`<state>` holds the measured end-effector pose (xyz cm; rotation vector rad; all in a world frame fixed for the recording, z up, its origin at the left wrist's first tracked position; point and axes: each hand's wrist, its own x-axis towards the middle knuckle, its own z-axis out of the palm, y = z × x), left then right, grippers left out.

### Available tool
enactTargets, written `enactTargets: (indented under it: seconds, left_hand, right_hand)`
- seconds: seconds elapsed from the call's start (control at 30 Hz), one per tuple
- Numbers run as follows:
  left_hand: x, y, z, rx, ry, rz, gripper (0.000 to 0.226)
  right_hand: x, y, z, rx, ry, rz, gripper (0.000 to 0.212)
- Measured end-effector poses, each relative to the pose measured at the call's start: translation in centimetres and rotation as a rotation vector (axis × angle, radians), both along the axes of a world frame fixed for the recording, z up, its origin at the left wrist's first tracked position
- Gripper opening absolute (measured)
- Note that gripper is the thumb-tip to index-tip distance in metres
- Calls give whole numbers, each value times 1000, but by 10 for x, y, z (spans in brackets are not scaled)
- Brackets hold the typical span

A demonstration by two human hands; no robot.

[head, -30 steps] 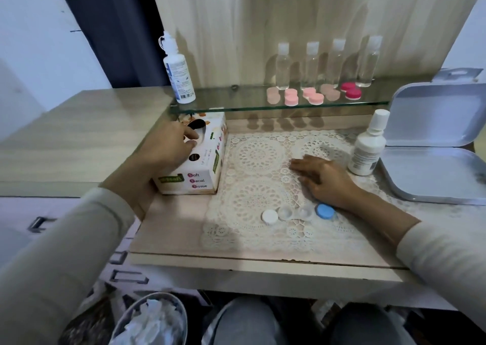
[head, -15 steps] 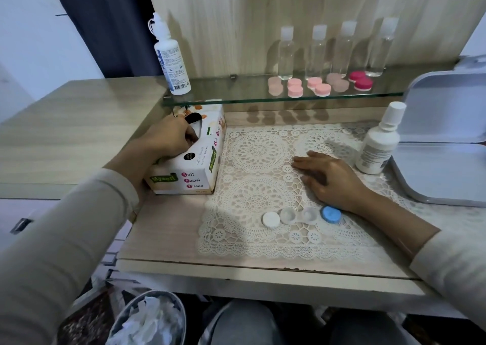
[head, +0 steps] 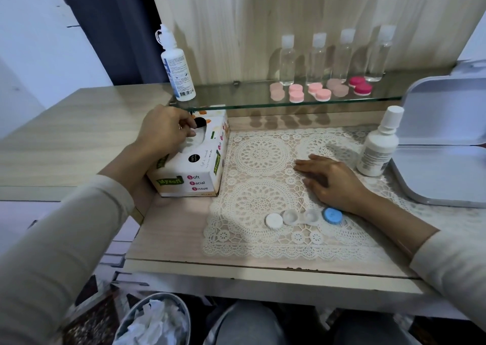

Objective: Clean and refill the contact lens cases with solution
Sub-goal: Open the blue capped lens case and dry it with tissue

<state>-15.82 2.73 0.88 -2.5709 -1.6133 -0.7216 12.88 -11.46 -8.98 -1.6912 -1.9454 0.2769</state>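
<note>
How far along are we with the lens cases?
Done: the clear lens case lies open on the lace mat, white cap and blue cap off. In hand: left hand at the tissue box opening; right hand rests flat. Left: wiping, refilling from the capped solution bottle, recapping.

Tissue box (head: 193, 158) left of mat (head: 263, 187), lens case (head: 299, 217) on mat

Dim, cool room light. The clear bottles (head: 318, 60) throw soft shadows on the wood wall (head: 236, 29). The solution bottle (head: 378, 147) shades the lace mat (head: 263, 192) to its left. The glass shelf (head: 236, 99) shows faint reflections. It is dark under the table (head: 171, 239). Wide-angle bending curves the edges, and the near sleeve (head: 52, 252) looks soft.
</note>
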Motion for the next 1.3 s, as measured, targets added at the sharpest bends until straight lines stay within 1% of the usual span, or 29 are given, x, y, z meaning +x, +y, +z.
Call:
enactTargets:
  seconds: [0.07, 0.1, 0.17, 0.23, 0.3, 0.37, 0.47, 0.7, 0.8, 0.93, 1.0, 1.07, 1.2, 1.3]
  left_hand:
    - [1, -1, 2, -5, 28, -15, 13]
    - [1, -2, 2, -10, 76, -26, 14]
    - [0, -1, -1, -34, 254, -33, 20]
    - [-1, 3, -5, -105, 410, -20, 25]
    - [1, 5, -6, -204, 466, -9, 29]
    - [4, 5, -6, -266, 472, -10, 34]
    - [7, 3, -5, -289, 437, -30, 34]
    - [0, 3, -11, -180, 328, -44, 20]
    - [-2, 1, -10, -93, 219, -14, 14]
    - [-4, -3, 1, 65, 46, 37, 15]
    - [-4, -8, 9, 133, -7, 10, 15]
    - [-1, -14, 17, 204, -45, -62, 14]
    - [12, -33, 34, 329, -106, -204, 10]
    - [11, -33, 38, 283, -89, -148, 16]
  right_hand:
    - [0, 0, 0, -3, -1, 0, 39]
    - [0, 0, 1, -4, 0, -2, 38]
    - [0, -1, 2, -4, -4, -7, 38]
    - [-1, -1, 2, -1, -5, -8, 38]
    - [-1, -2, 2, 5, 2, -8, 37]
    - [-1, -1, 2, 8, 3, -10, 37]
    - [-1, -1, 2, 12, 5, -12, 37]
    - [0, -1, 1, 13, 5, -10, 37]
    - [0, -1, 1, 14, 4, -8, 37]
    - [-1, -2, 4, -4, 21, -16, 35]
    - [-1, -3, 8, -24, 64, -48, 32]
    - [0, -3, 13, -57, 111, -70, 31]
    - [-4, -8, 27, -137, 167, -116, 35]
    - [-10, -13, 36, -129, 172, -133, 36]
